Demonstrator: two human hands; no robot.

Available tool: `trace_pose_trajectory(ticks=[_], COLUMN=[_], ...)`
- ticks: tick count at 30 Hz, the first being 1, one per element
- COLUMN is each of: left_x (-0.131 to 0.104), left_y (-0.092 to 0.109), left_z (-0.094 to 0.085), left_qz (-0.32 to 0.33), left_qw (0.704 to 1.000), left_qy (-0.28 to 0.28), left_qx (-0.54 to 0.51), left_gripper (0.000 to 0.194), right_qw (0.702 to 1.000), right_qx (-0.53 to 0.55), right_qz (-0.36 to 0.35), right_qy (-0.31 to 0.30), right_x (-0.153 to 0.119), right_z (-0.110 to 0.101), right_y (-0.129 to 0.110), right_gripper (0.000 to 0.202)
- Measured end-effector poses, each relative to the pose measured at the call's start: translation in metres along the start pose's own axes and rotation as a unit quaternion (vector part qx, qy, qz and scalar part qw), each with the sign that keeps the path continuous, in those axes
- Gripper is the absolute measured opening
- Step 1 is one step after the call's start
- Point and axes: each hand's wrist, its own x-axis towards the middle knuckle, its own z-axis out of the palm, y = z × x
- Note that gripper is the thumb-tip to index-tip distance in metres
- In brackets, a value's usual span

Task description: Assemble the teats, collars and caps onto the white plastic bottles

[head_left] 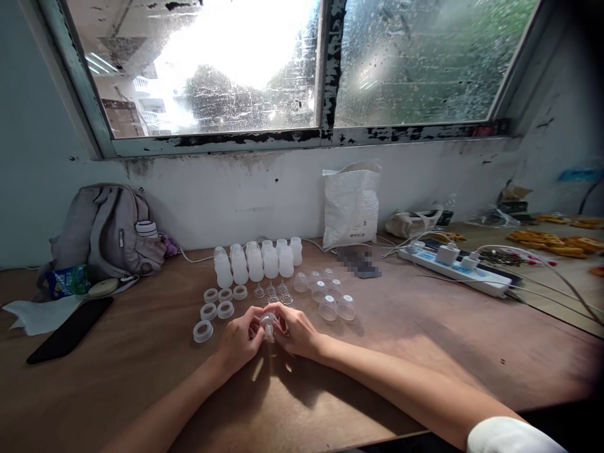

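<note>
My left hand and my right hand meet over the front of the table. Between their fingertips they grip a clear baby bottle nipple, its tip toward me; a pale collar ring seems to surround it, though fingers cover much of the edge. Just beyond lie several more clear nipples. To the left are several translucent collar rings. Domed clear caps stand in a group on the right. Frosted white baby bottles are lined up in rows behind.
A grey backpack and a black phone occupy the left side of the brown table. By the wall stands a white plastic bag. A power strip with plugs and cables lies right, near yellow-orange items.
</note>
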Motion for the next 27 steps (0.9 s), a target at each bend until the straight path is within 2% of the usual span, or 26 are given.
trace_pose_trajectory(ticks=[6, 12, 22, 27], left_x=[0.0006, 0.0004, 0.0015, 0.0025], left_y=[0.0069, 0.007, 0.0067, 0.0049], left_z=[-0.0037, -0.0023, -0.0012, -0.001], left_qz=[-0.011, -0.013, -0.013, -0.01], left_qw=[0.999, 0.997, 0.994, 0.996], left_qy=[0.012, 0.017, 0.024, 0.028], left_qx=[0.045, 0.076, 0.104, 0.085], left_gripper=[0.014, 0.011, 0.009, 0.009], right_qw=[1.0, 0.999, 0.999, 0.999], right_qx=[-0.015, -0.022, -0.019, -0.007], right_qz=[0.025, 0.029, 0.04, 0.049], right_qy=[0.003, 0.002, -0.009, -0.003], right_x=[-0.0004, -0.0003, 0.0021, 0.0032], right_z=[0.0043, 0.0065, 0.0089, 0.0073], right_y=[0.0023, 0.0044, 0.0021, 0.0006], right_gripper=[0.019, 0.021, 0.021, 0.02])
